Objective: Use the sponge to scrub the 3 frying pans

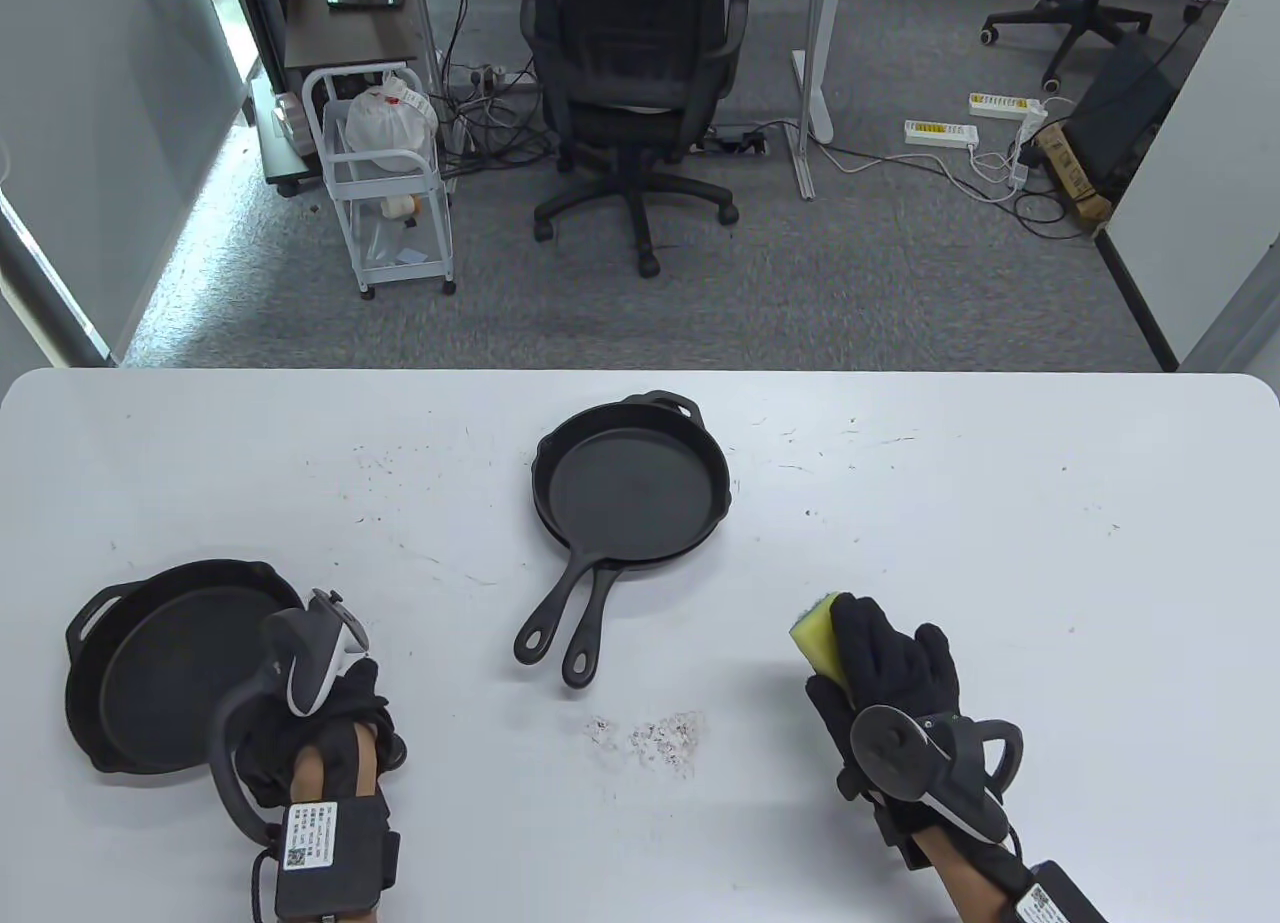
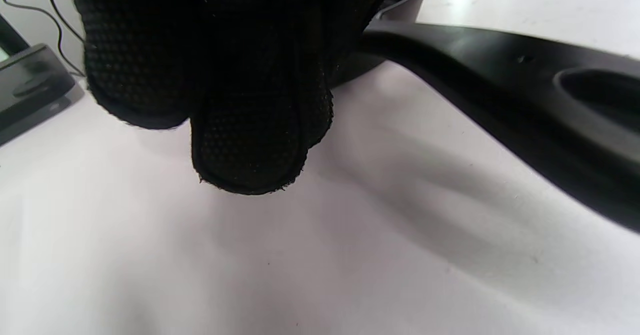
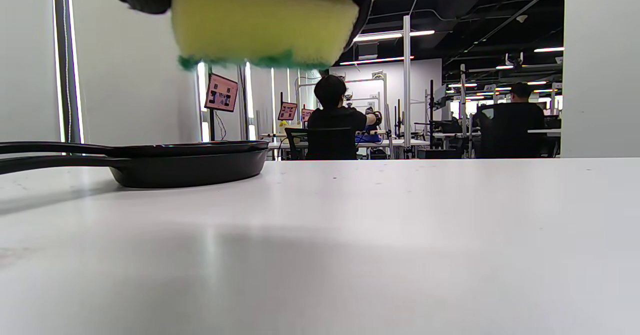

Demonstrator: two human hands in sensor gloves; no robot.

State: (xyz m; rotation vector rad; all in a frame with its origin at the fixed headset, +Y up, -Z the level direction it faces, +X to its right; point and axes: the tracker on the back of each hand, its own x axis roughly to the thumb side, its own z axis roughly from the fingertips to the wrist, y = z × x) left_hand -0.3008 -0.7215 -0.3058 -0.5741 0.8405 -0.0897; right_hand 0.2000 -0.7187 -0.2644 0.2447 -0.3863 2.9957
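Note:
Two black frying pans (image 1: 630,483) lie stacked mid-table, their handles pointing toward the near left; they also show in the right wrist view (image 3: 190,167). A third pan (image 1: 170,663) sits at the near left. My left hand (image 1: 330,713) hovers over its handle (image 2: 500,85) with fingers (image 2: 245,125) curled beside it, above the table. Whether the thumb touches the handle is hidden. My right hand (image 1: 880,663) rests at the near right, gripping a yellow sponge (image 1: 822,638) whose green scrub side (image 3: 260,20) faces down, just above the table.
A patch of dark crumbs (image 1: 655,735) lies on the white table (image 1: 1000,523) between my hands. Past the far edge stand an office chair (image 1: 635,93) and a white cart (image 1: 385,173). People sit at desks in the background.

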